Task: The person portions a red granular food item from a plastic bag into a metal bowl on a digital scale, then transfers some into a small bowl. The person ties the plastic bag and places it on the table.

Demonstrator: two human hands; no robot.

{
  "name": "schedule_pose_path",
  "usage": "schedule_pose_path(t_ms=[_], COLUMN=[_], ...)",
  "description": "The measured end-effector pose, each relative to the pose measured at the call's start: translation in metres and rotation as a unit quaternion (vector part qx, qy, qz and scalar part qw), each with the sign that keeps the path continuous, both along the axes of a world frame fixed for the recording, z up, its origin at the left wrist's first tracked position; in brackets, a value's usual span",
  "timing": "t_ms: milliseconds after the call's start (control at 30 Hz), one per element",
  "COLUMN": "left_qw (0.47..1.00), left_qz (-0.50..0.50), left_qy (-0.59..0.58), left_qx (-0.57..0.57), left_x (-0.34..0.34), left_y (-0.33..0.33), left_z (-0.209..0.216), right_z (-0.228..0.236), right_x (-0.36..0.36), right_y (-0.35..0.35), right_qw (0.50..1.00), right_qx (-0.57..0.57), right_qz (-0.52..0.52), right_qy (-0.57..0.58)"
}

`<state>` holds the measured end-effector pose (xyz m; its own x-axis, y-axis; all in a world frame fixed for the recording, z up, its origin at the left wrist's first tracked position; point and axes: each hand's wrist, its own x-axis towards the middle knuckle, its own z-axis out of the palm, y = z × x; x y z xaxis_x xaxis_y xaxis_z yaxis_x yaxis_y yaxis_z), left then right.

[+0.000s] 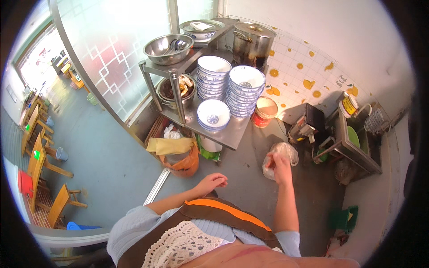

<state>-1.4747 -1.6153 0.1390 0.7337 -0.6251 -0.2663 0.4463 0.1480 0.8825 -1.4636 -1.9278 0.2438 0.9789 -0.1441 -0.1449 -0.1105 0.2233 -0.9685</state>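
Note:
My right hand (280,166) is closed on the gathered top of a clear plastic bag (289,152), which hangs above the grey floor. What the bag contains is too unclear to tell. In front of my waist is my left hand (213,183), its fingers loosely curled together with nothing visible in them. Ahead of both hands stands a metal shelf (232,139). It carries tall stacks of blue-and-white bowls (214,80), and a lower bowl stack (213,115) sits at the near corner.
Beside the shelf stand a red-and-white bucket (264,112) and a large metal pot (254,44). An orange bag (182,163) rests on the floor at left. A metal rack (357,156) and a green crate (343,219) are at right. Wooden benches (58,205) stand far left.

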Motion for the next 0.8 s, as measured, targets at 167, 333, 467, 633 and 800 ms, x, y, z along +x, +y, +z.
schedule_pose_path(t_ms=[167,333,467,633,800], left_qw=[0.994,0.975,0.953,0.917,0.875], left_qz=[0.104,0.215,0.302,0.395,0.482], left_qy=[-0.029,-0.017,-0.005,0.015,-0.009], left_qx=[-0.016,-0.057,-0.023,-0.044,-0.036], left_x=[0.055,0.092,0.104,0.109,0.117], left_y=[0.021,0.048,0.073,0.085,0.079], left_z=[-0.008,-0.001,0.002,-0.007,-0.014], right_z=[0.077,0.149,0.167,0.163,0.158], right_x=[0.163,0.323,0.430,0.534,0.601], right_y=[0.042,0.096,0.138,0.161,0.174], right_qw=[0.991,0.970,0.982,0.987,0.989], right_qx=[0.004,-0.006,-0.033,-0.017,0.017], right_qz=[0.095,0.197,0.161,0.156,0.149], right_qy=[-0.095,-0.140,-0.091,-0.033,-0.006])
